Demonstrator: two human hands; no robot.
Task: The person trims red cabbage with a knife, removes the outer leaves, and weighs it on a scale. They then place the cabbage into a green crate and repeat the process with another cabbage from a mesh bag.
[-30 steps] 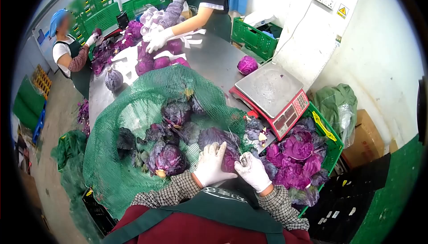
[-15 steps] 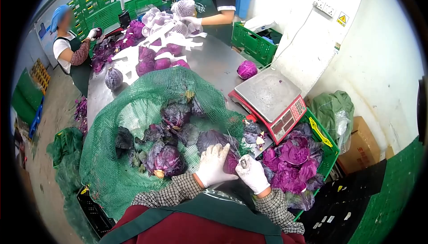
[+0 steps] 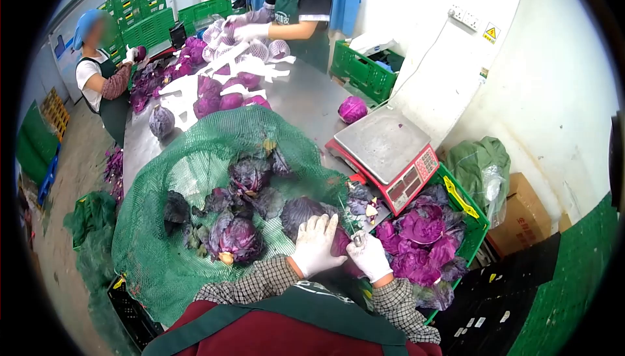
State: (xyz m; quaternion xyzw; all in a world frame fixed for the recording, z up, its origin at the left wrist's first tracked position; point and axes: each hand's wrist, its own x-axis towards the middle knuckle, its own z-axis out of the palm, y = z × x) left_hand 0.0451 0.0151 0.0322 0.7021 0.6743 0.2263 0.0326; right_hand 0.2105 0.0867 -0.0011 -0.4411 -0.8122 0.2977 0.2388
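My left hand (image 3: 316,248), in a white glove, lies with its fingers spread on a purple cabbage (image 3: 301,213) at the near edge of a green mesh bag (image 3: 150,226). Just right of it, my right hand (image 3: 369,256), also gloved, is closed round the handle of a knife (image 3: 345,217) whose thin blade points up and away. More cabbages with dark outer leaves lie in the open bag, one of them (image 3: 236,237) left of my left hand.
A red scale (image 3: 384,141) stands on the metal table (image 3: 306,105), beside a green crate (image 3: 480,226) of purple leaves. Peeled cabbages and white foam nets (image 3: 189,99) lie farther back. Two co-workers (image 3: 303,11) (image 3: 101,73) stand beyond.
The whole view has shifted slightly. The far co-worker's hands have moved left over the netted cabbages. My hands keep nearly the same pose at the cabbage.
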